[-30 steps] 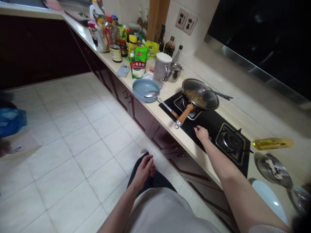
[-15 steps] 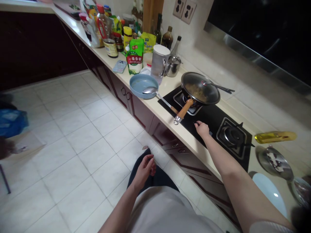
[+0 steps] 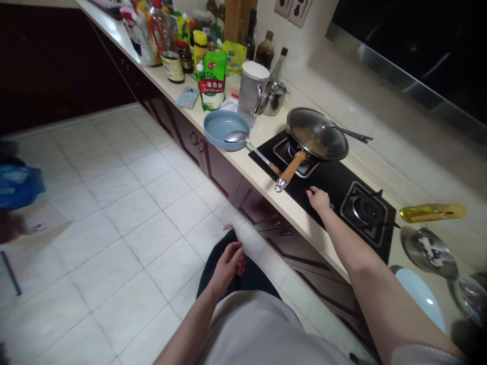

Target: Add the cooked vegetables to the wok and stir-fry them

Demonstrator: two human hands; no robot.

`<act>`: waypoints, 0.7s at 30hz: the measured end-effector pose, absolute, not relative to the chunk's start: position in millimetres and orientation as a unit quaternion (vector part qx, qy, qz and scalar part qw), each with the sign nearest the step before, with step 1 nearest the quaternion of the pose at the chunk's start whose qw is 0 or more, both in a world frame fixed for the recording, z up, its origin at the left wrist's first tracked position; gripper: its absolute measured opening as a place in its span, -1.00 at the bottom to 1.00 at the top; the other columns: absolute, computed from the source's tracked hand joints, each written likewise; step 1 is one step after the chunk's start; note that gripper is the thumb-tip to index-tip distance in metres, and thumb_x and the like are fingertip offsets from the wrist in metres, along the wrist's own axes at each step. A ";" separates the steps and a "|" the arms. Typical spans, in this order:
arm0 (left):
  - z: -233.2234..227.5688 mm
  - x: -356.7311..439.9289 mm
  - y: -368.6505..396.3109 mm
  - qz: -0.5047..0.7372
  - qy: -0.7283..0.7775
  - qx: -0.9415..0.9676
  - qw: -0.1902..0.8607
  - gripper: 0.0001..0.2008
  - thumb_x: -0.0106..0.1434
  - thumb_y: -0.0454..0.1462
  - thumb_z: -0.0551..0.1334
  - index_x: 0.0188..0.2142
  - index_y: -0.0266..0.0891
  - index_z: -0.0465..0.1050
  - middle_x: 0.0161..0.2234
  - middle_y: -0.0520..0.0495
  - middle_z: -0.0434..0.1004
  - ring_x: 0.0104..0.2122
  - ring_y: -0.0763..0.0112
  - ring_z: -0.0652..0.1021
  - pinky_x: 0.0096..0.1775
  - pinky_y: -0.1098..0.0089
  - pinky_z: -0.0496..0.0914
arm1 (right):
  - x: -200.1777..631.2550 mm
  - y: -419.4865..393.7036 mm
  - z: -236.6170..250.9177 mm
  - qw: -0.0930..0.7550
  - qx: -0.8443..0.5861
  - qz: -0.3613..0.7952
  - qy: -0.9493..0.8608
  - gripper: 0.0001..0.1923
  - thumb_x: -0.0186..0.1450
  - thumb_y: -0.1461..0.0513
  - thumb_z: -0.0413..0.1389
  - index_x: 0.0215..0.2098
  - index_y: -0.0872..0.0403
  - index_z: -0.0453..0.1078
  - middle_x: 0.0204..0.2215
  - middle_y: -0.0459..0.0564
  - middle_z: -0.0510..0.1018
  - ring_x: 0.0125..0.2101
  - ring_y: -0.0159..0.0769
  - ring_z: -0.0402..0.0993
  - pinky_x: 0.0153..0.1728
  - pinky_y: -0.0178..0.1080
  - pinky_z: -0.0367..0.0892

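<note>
A pale tiled floor (image 3: 114, 203) fills the left half of the view, smooth and square-jointed, with wide open room beside the dark red cabinet doors (image 3: 224, 177). Above them a long cream worktop (image 3: 243, 167) runs from the far corner toward the person, its front edge straight and bare near the stove. A flat black glass stove (image 3: 335, 187) is set into it, with two round burners. On the far burner sits a dark round pan (image 3: 315, 137) under a domed glass lid, its wooden handle (image 3: 291, 170) pointing out past the worktop edge. The near burner (image 3: 363, 210) stands bare with its metal grate.

The right hand (image 3: 318, 199) rests on the front strip of the stove, between the two burners; its fingers (image 3: 312, 191) curl down onto a small stove knob (image 3: 330, 205), mostly hidden beneath them, so whether they pinch it cannot be told. The pan handle ends just beside this hand, apart from it. The left hand (image 3: 227, 262) hangs loose by the dark trousers, fingers relaxed and holding nothing.

Left of the stove lies a round blue plate (image 3: 220, 126) with a metal ladle (image 3: 238, 137) resting in it, then a white jug (image 3: 251, 91), a green bag (image 3: 211, 81), and a crowd of bottles (image 3: 167, 35).
</note>
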State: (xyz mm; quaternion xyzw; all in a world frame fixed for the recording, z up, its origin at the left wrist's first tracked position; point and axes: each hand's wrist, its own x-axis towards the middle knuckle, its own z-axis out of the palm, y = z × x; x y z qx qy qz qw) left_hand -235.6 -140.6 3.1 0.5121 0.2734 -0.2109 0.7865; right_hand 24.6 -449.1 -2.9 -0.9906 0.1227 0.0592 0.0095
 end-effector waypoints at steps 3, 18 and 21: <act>1.3 -238.3 -139.9 -0.210 0.273 0.510 0.788 -0.45 0.08 0.06 0.23 -0.08 -0.24 0.22 -0.57 0.13 0.33 -0.60 0.52 0.35 -0.54 0.47 0.21 | 24.6 -449.5 -3.2 0.006 -0.991 0.058 0.121 -0.60 0.32 0.10 -0.02 0.07 0.02 0.38 -0.14 0.11 0.57 -0.13 -0.14 0.47 -0.15 -0.21 0.32; -0.5 -246.3 -136.6 -0.210 0.279 0.504 0.790 -0.46 0.07 0.07 0.24 -0.10 -0.22 0.22 -0.58 0.14 0.33 -0.62 0.54 0.35 -0.55 0.47 0.23 | 21.4 -441.0 8.8 -0.024 -0.988 0.087 0.127 -0.59 0.33 0.08 -0.02 0.09 0.04 0.34 -0.14 0.18 0.53 -0.13 -0.08 0.44 -0.17 -0.14 0.31; -1.2 -247.6 -133.5 -0.211 0.290 0.499 0.789 -0.43 0.05 0.09 0.24 -0.10 -0.22 0.21 -0.58 0.15 0.33 -0.63 0.54 0.35 -0.56 0.48 0.20 | 15.1 -426.1 15.4 -0.054 -0.992 0.034 0.112 -0.44 0.29 0.01 0.00 0.15 0.15 0.24 -0.06 0.36 0.41 -0.05 0.13 0.33 -0.14 0.04 0.26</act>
